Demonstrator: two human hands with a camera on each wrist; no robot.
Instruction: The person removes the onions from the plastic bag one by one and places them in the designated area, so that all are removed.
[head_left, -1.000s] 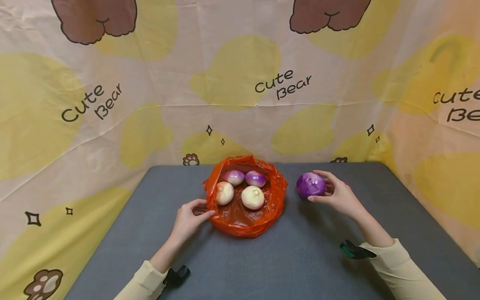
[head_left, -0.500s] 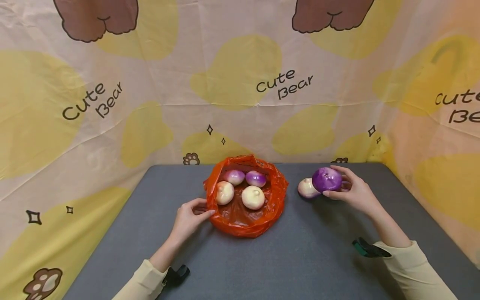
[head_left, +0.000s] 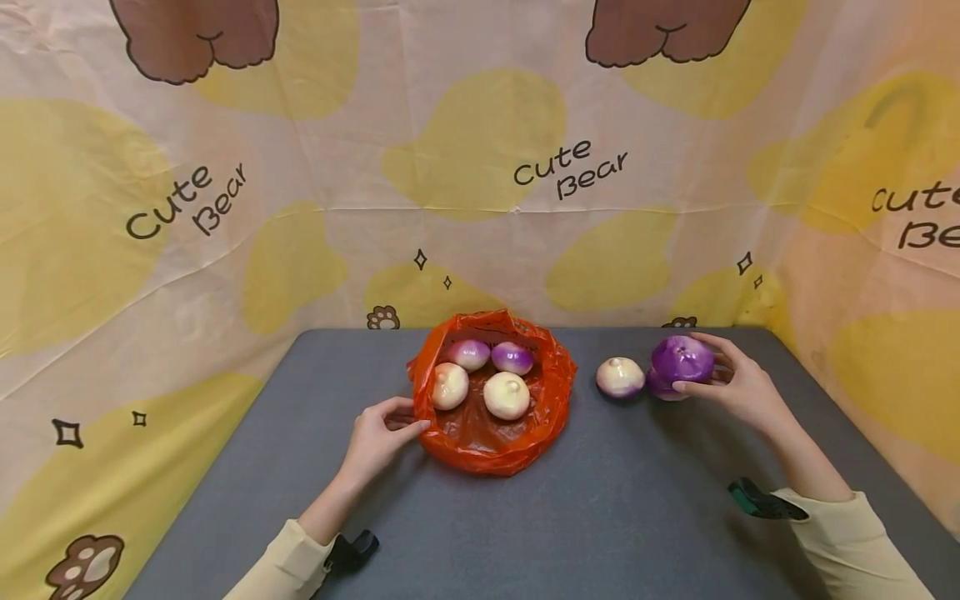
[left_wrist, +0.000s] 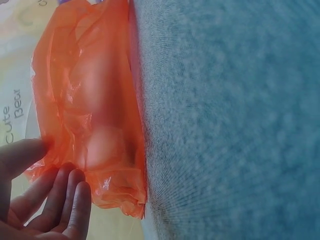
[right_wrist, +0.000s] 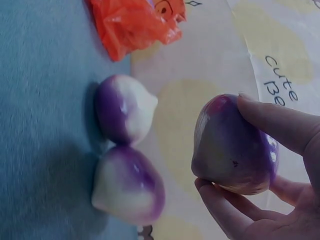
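Observation:
My left hand (head_left: pixel 378 437) pinches the left rim of a red-orange plastic bag (head_left: pixel 491 462), its thumb and fingertips on the film in the left wrist view. Inside the bag lie several onions (head_left: pixel 506 396), two showing pale tops and two showing purple. To the right, my right hand (head_left: pixel 738 387) grips a purple-and-white onion (right_wrist: pixel 232 150) between thumb and fingers, raised above the table. Under it, partly hidden in the head view, sits another onion (right_wrist: pixel 129 185). Left of that one, and touching it in the right wrist view, is a pale-topped onion (head_left: pixel 620 377).
A dark grey table (head_left: pixel 510 542) carries everything. Behind and at both sides hangs a cloth backdrop (head_left: pixel 465 150) with yellow patches and bear prints. The bag's right rim stands a short way left of the loose onions.
My right hand has moved right with its onion, bringing the pale-topped onion on the table into view and then passing over the other one. My left hand has stayed at the bag's rim.

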